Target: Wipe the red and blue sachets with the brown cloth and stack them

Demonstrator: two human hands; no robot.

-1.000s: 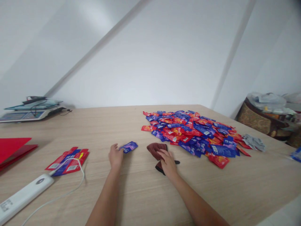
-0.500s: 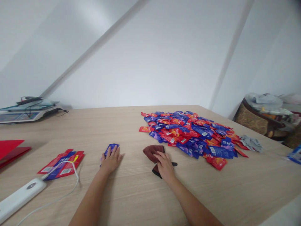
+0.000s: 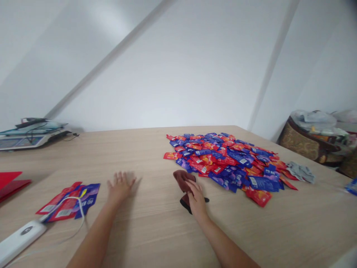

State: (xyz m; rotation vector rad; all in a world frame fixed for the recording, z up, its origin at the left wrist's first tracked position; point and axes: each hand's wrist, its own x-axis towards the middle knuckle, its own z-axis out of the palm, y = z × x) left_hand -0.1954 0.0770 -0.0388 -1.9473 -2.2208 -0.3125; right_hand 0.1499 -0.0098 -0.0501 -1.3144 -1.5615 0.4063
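Observation:
My left hand [image 3: 120, 188] is over the wooden tabletop [image 3: 147, 227], fingers spread and nothing in it. To its left, several flat red and blue packets overlap, a blue packet [image 3: 90, 195] lying at their right side. My right hand [image 3: 196, 197] closes on a brown cloth piece with black trim [image 3: 181, 178], which is bunched under the fingers; its exact kind is unclear. Beyond that hand spreads a big pile of red and blue packets [image 3: 220, 160].
A white power strip [image 3: 22, 238] with a white cable is at front left. Red folders [image 3: 12, 182] and a scale [image 3: 33, 137] with things on top stand at left. Grey gloves [image 3: 301, 172] lie beside the pile. A patterned chair [image 3: 298, 143] heaped with bags stands at right.
My left hand has moved left and let go of a blue packet, which now lies with the small group. The cloth under my right hand has bunched up a little more.

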